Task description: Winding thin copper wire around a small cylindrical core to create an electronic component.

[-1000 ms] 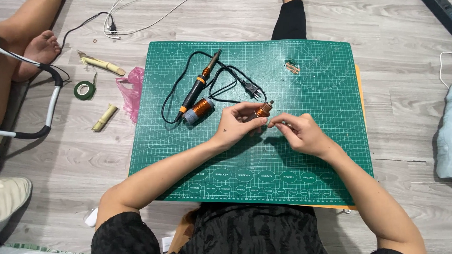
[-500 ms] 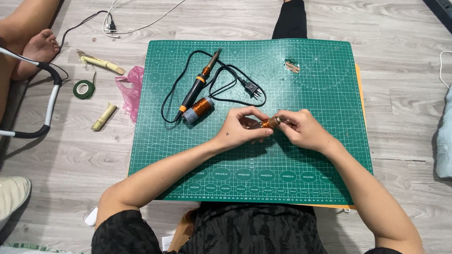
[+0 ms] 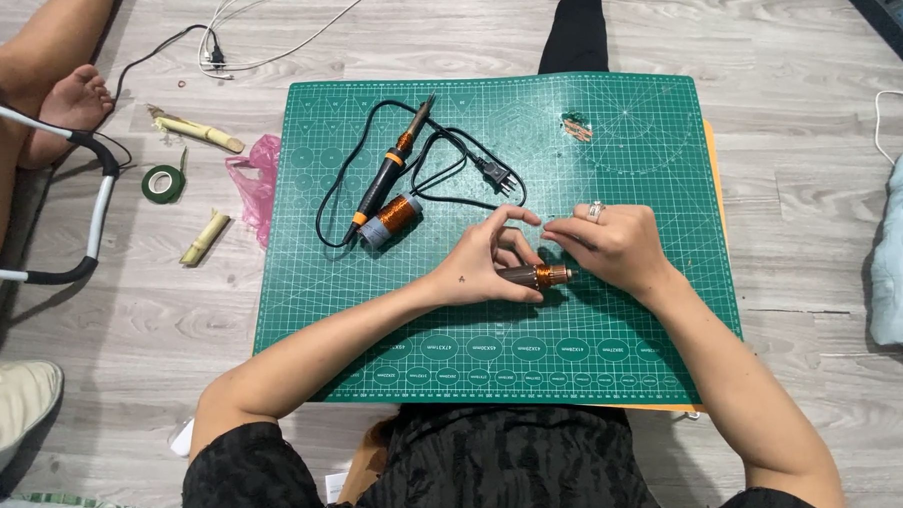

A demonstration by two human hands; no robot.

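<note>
While the left hand [image 3: 482, 268] clamps its fingers on a small copper-wound coil [image 3: 535, 275] low over the green cutting mat [image 3: 635, 348], the right hand's [image 3: 611, 240] fingertips pinch together beside it, seemingly on fine wire.

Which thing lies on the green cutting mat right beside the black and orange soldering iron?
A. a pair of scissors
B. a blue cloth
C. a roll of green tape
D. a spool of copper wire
D: the spool of copper wire lies on the green cutting mat against the handle end of the soldering iron, while the roll of green tape is off the mat, on the floor.
</note>
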